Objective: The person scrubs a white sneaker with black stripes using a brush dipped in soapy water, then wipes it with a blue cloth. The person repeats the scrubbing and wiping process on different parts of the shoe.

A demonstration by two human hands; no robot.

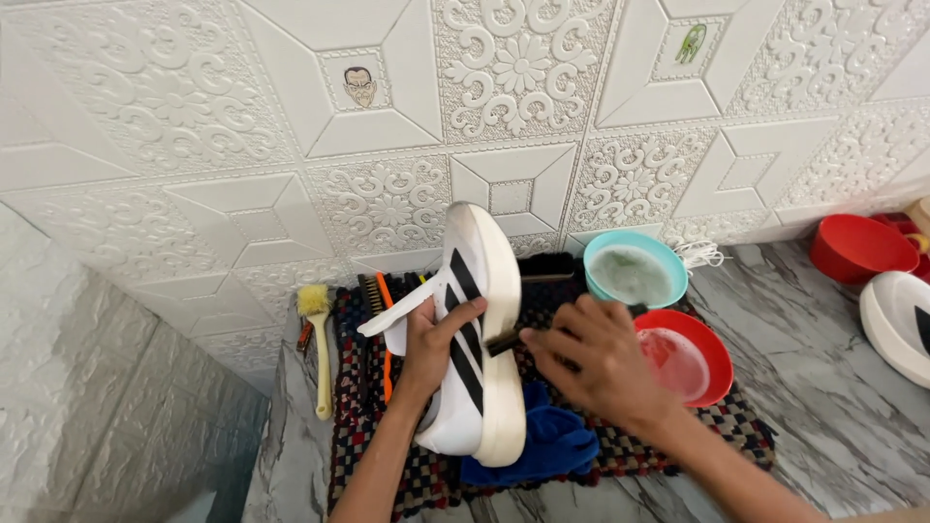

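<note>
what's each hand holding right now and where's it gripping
The left hand grips the white sneaker by its striped side, sole edge up. The right hand pinches a dark brush by its handle.

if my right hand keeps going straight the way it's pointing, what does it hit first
Most likely the white sneaker with black stripes. The right hand points left, its dark brush apparently already at the shoe's side, though contact is hard to judge. The left hand holds the shoe from the other side.

Shoe (475, 339) stands on the mat (736, 426), cloth (552, 441) beneath; two bowls (635, 266) right, brushes (318, 339) left
</note>
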